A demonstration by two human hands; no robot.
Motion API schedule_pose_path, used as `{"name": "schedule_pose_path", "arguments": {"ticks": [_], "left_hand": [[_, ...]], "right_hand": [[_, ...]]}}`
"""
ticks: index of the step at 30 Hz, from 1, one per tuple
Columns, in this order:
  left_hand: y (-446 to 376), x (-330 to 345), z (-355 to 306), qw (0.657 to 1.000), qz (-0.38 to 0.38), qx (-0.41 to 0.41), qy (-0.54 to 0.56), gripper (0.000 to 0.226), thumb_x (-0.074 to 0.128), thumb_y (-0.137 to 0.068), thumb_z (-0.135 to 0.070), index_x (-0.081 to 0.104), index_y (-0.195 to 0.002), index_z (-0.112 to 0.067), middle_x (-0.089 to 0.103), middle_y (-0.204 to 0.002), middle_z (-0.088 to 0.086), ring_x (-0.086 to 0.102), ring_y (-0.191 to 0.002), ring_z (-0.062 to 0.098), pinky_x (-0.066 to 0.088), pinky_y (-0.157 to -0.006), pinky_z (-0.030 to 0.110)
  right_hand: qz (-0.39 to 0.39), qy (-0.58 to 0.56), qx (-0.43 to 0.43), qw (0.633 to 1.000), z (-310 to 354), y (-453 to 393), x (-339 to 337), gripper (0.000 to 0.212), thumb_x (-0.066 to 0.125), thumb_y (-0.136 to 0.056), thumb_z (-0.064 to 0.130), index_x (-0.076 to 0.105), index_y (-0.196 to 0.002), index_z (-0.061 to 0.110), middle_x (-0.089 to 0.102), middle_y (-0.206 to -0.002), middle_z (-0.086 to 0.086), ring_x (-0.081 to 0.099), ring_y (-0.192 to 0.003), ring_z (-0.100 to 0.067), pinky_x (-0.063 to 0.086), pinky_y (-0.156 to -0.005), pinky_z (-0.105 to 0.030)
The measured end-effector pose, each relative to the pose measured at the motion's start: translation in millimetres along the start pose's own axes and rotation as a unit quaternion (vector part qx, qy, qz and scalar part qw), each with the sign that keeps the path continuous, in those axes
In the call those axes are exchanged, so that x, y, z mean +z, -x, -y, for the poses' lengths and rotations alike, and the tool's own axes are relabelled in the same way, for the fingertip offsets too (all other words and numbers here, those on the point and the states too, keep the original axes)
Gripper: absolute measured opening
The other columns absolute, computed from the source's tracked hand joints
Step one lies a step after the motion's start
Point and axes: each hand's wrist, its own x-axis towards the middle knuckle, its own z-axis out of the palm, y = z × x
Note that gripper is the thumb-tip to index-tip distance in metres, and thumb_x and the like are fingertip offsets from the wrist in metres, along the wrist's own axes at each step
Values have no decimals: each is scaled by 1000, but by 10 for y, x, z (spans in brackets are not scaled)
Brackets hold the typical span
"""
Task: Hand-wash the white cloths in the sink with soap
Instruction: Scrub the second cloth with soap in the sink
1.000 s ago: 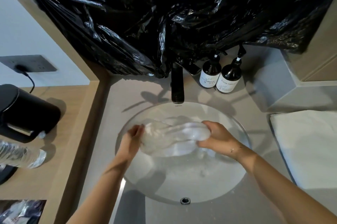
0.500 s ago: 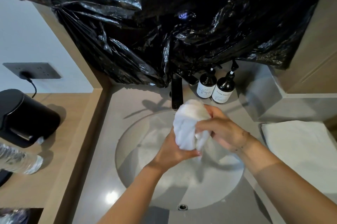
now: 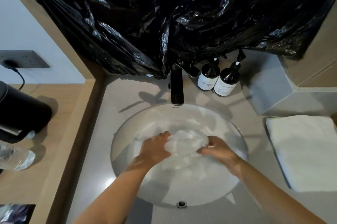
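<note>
A grey stone counter [image 3: 127, 96] meets a lower wooden shelf [image 3: 54, 150] along its left edge, a pale wall [image 3: 27, 23] with a dark socket plate [image 3: 27, 59] rises behind the shelf, and crumpled black plastic sheeting [image 3: 182, 23] hangs over the counter's back edge.

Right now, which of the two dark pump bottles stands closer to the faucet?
The left pump bottle, right beside the black faucet; the other bottle stands to its right, further away.
</note>
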Motion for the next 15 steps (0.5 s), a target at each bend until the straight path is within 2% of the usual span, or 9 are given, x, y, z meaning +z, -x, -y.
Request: {"name": "schedule_pose_path", "arguments": {"ticks": [2, 3, 4, 6, 8, 9, 11, 12, 15], "left_hand": [[-83, 245, 102, 998, 50, -6, -24, 58, 61, -82, -27, 40, -136, -28, 54, -132, -3, 53, -122, 21, 45, -95, 31], [-117, 353, 147, 997, 65, -4, -48, 64, 62, -81, -29, 37, -140, -28, 49, -136, 0, 48, -126, 23, 41, -99, 32], [-140, 443, 179, 994, 80, -3, -76, 75, 66, -79, -34, 31, -145, -28, 42, -141, 2, 41, -131, 25, 35, -105, 35], [-183, 570, 200, 989, 105, 3, -106, 104, 70, -74, -53, 10, -154, -26, 16, -157, 4, 16, -145, 26, 11, -117, 47], [-250, 685, 184, 991, 85, 17, -100, 121, 61, -68, -77, -6, -155, -27, -4, -163, 2, -3, -150, 25, -5, -115, 57], [-284, 748, 191, 994, 57, 22, -94, 120, 53, -66, -85, -4, -155, -28, -2, -163, 1, 0, -150, 25, -3, -114, 60], [-380, 848, 229, 994, 5, 29, -106, 106, 39, -70, -90, 22, -153, -26, 24, -160, 4, 28, -145, 29, 19, -110, 64], [-420, 874, 246, 994, -8, 29, -107, 99, 36, -73, -88, 35, -149, -23, 36, -155, 6, 40, -138, 31, 30, -107, 61], [-508, 976, 279, 996, -24, 23, -79, 84, 33, -81, -76, 47, -141, -18, 56, -139, 8, 60, -117, 30, 47, -97, 43]], "right_hand": [[-10, 102, 49, 994, -251, -167, 113, 13, 75, -75, 20, 62, -78, 17, 62, -80, 3, 62, -74, -10, 46, -67, -18], [-19, 163, 60, 985, -355, -241, 165, 10, 71, -80, 22, 63, -85, 17, 60, -88, 2, 62, -82, -12, 44, -70, -16], [-32, 216, 49, 975, -411, -312, 200, 27, 68, -82, 28, 63, -104, 15, 59, -105, 0, 61, -102, -17, 44, -82, -17], [-37, 307, -7, 951, -503, -408, 309, 76, 64, -77, 44, 41, -142, 12, 40, -144, -1, 35, -139, -22, 32, -111, -28], [-63, 442, -91, 890, -530, -480, 475, 82, 55, -81, 50, 26, -151, 21, 25, -156, 2, 25, -144, -21, 30, -115, -45], [-68, 488, -106, 864, -502, -494, 562, 75, 48, -82, 53, 30, -149, 24, 32, -154, 0, 36, -140, -24, 38, -108, -51], [-66, 488, -94, 865, -547, -574, 702, 64, 39, -84, 54, 39, -143, 29, 48, -146, -4, 54, -127, -29, 49, -93, -53], [-60, 475, -86, 874, -553, -613, 749, 62, 38, -85, 53, 40, -142, 29, 51, -143, -5, 58, -121, -31, 50, -91, -52], [-101, 491, -117, 857, -697, -836, 807, 58, 37, -90, 50, 40, -143, 26, 53, -136, -5, 56, -114, -28, 50, -93, -49]]}}
